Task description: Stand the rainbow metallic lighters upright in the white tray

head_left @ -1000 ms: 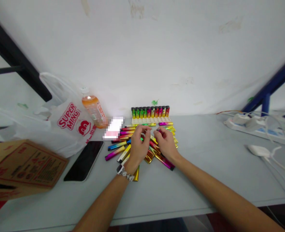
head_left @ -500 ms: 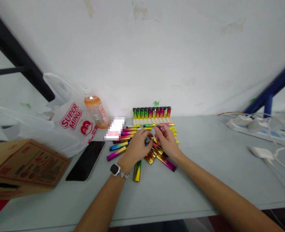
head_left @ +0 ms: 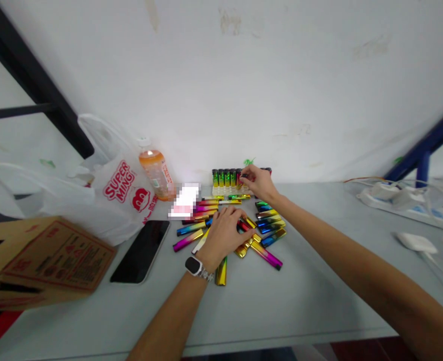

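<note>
Loose metallic lighters in mixed colours lie in a pile on the grey table, among them a yellow-and-purple lighter [head_left: 268, 256]. Over the pile, my left hand [head_left: 227, 229], with a watch at its wrist, curls its fingers round a red lighter [head_left: 246, 227], partly hidden by them. My right hand [head_left: 259, 181] pinches the dark top of another lighter at the pale rack [head_left: 219, 191]. Several lighters, such as a green one [head_left: 221, 178], stand upright in that rack. My right hand covers part of the row.
Left of the pile lie a black phone [head_left: 141, 250] and a blurred white item [head_left: 186, 201]. Beyond are an orange drink bottle [head_left: 157, 173], a white plastic bag [head_left: 111, 200] and a cardboard box [head_left: 56, 255]. A power strip [head_left: 398, 203] and white charger [head_left: 417, 242] lie right.
My right hand has moved from the pile up and back to the rack with a lighter. My left hand stays over the pile. The view has shifted slightly.
</note>
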`<state>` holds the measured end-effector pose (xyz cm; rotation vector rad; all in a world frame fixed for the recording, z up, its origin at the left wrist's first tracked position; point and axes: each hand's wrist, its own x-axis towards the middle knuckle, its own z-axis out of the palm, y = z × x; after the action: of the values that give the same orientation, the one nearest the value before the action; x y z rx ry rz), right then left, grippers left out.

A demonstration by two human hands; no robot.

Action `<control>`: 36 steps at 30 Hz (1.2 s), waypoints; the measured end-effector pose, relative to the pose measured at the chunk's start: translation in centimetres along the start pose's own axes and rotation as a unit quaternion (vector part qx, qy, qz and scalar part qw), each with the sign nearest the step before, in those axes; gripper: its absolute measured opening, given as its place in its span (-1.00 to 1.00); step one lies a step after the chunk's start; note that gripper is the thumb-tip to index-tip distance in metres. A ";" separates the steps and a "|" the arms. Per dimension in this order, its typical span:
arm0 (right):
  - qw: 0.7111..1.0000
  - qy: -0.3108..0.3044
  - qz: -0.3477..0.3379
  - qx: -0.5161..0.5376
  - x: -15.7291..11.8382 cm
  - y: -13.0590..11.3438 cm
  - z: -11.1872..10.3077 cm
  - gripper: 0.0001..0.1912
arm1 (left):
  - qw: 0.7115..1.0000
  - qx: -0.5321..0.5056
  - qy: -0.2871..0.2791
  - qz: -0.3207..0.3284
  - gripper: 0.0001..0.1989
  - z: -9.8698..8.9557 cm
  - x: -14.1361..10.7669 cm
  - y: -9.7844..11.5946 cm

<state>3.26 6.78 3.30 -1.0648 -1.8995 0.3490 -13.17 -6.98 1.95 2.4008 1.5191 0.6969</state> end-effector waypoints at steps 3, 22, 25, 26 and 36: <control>0.999 -0.027 -0.015 -0.024 1.1 0.6 0.4 -0.86 | 1.000 0.002 -0.001 -0.008 -0.65 0.1 0.0 -0.1; 0.974 -0.063 -0.026 -0.215 -1.3 -1.3 -0.2 -0.56 | 1.000 0.003 -0.001 -0.020 -0.76 -0.1 0.4 -1.3; 0.959 -0.140 -0.019 -0.246 -3.3 -3.2 -1.1 -0.72 | 0.999 0.004 0.015 -0.031 -0.78 -0.4 0.6 -1.9; 0.950 -0.176 -0.014 -0.259 -3.9 -3.8 -1.4 -0.76 | 0.999 0.003 0.020 -0.034 -0.79 -0.5 0.6 -2.0; 0.930 -0.261 0.037 -0.257 -5.9 -5.1 -1.6 -0.80 | 0.992 -0.051 0.099 -0.062 -0.90 -0.1 1.0 -2.4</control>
<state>3.16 -1.19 3.95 -1.4982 -2.5163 0.1858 -14.73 -5.02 1.33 2.1975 1.6476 0.9838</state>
